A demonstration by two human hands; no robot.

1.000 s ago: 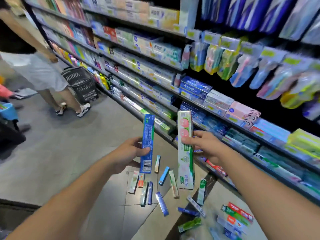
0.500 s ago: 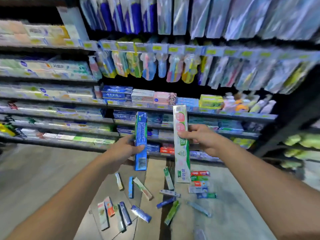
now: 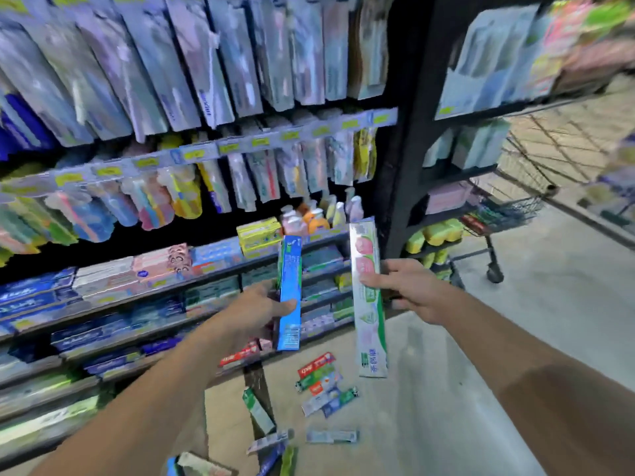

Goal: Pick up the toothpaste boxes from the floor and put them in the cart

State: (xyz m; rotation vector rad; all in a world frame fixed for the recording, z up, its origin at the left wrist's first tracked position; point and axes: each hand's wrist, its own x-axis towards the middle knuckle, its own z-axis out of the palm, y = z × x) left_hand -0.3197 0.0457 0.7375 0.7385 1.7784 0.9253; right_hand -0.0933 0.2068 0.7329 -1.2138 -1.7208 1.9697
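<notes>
Our left hand (image 3: 256,312) grasps a blue toothpaste box (image 3: 289,293) upright at centre frame; our right hand (image 3: 407,290) grasps a white-and-green toothpaste box (image 3: 369,304). A wire cart (image 3: 515,204) stands right.

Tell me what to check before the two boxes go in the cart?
1. Left hand grips the blue box: ok.
2. Right hand grips the white and green box: ok.
3. Cart in sight, off to the right past the shelf post: ok.
4. Boxes over the cart: not ok, both are in front of the shelves.
5. Room inside the cart: cannot tell, too blurred.
6. Floor cleared: not ok, loose boxes lie there.
</notes>
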